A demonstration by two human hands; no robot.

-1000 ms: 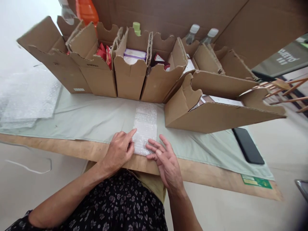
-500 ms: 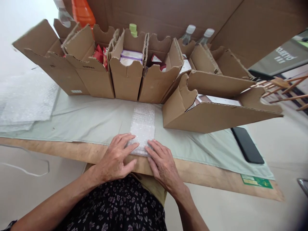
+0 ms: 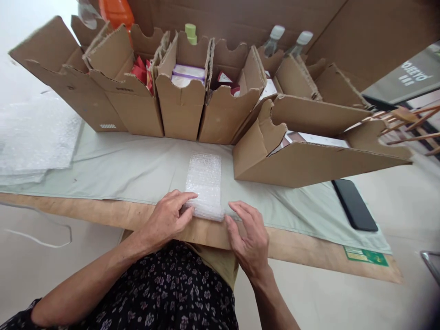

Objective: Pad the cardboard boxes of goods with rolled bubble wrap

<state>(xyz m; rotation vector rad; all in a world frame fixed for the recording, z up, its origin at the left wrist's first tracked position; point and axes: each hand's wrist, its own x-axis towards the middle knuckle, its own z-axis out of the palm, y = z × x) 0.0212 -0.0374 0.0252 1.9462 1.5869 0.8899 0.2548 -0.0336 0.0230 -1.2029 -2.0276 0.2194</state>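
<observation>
A narrow strip of clear bubble wrap (image 3: 205, 176) lies lengthwise on the pale green cloth, its near end folded over in a thicker layer by the table edge. At that fold's left side, my left hand (image 3: 172, 214) has its thumb and fingers closed on the wrap. My right hand (image 3: 249, 231) is just off the right end of the fold, with thumb and fingers apart. Its thumb tip is close to the corner of the wrap; whether they touch I cannot tell.
Several cardboard holders (image 3: 184, 112) with small boxes and packets stand in a row behind. Another holder (image 3: 319, 162) angles out at right, beside a black phone (image 3: 354, 205). Stacked bubble wrap sheets (image 3: 37, 137) lie at left. Bottles (image 3: 274, 39) stand behind the holders.
Both hands lay on the near part of the strip; now my right hand has moved right, off it. The near end now shows a thicker fold, with my left hand at its left side.
</observation>
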